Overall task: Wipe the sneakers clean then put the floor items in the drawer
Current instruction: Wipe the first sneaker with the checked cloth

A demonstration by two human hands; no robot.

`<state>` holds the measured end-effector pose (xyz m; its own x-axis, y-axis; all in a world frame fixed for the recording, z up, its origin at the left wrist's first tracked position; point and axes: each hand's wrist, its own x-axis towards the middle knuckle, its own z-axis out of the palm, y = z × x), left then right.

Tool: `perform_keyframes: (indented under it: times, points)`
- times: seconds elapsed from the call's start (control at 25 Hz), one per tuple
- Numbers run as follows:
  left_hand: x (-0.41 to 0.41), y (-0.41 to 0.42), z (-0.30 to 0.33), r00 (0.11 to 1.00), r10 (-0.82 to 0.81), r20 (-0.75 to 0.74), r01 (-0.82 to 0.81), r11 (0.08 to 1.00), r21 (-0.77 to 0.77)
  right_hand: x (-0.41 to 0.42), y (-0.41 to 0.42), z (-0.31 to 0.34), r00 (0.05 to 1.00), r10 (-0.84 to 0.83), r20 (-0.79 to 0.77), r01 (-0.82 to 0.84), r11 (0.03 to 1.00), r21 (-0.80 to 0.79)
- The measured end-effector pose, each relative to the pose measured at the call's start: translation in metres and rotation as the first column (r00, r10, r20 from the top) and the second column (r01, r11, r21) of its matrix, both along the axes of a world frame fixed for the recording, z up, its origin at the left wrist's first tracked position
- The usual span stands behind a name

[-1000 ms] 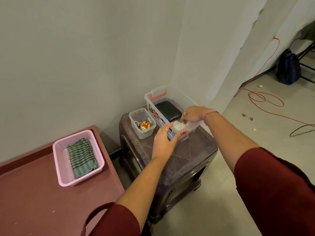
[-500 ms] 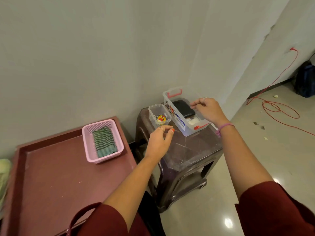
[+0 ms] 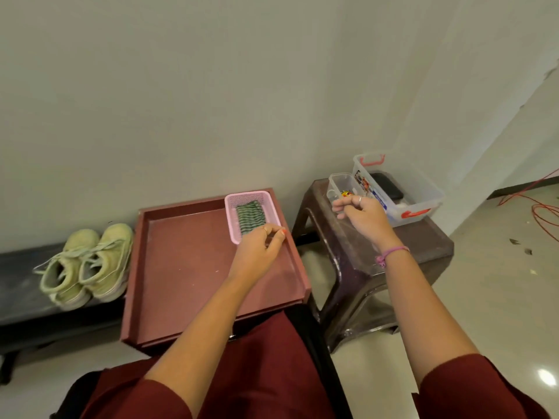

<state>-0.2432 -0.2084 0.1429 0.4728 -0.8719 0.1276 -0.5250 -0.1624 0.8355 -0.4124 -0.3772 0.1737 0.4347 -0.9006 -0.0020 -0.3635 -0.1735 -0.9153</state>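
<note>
Over the near rim of the pink mesh plastic basket (image 3: 252,215), the left hand (image 3: 260,251) hangs with fingers loosely curled, holding nothing; the right hand (image 3: 363,214), likewise curled and empty, hovers above the dark plastic stool (image 3: 423,246). Wiping looks about to begin: the folded green striped cloth (image 3: 250,217) needs lifting out. Pale yellow-green laced sneakers (image 3: 86,264) wait far left on a black bench (image 3: 18,297), beyond the reddish-brown wooden tray table (image 3: 187,261). Nothing blocks the cloth.

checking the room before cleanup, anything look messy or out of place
Small bits of debris lie scattered on the pale floor at right, and a red cable trails loose across it. Nothing looks spilled or broken.
</note>
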Motion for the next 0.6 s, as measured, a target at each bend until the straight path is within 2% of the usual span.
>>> perform_keyframes:
  times: [0.08,0.28,0.6]
  points:
    - [0.019,0.041,-0.004,0.998,0.057,0.032,-0.058,0.998,0.014,0.019,0.026,-0.007,0.999,0.019,0.025,-0.020,0.999,0.033]
    - [0.058,0.114,-0.022,0.986,0.166,-0.020,-0.165,0.985,0.052,0.060,0.071,-0.028,0.999,0.027,-0.020,-0.025,0.995,0.096]
    - [0.121,0.144,-0.060,0.930,0.337,-0.148,-0.330,0.941,0.073,0.132,0.093,-0.067,0.995,-0.098,0.014,0.093,0.973,0.212]
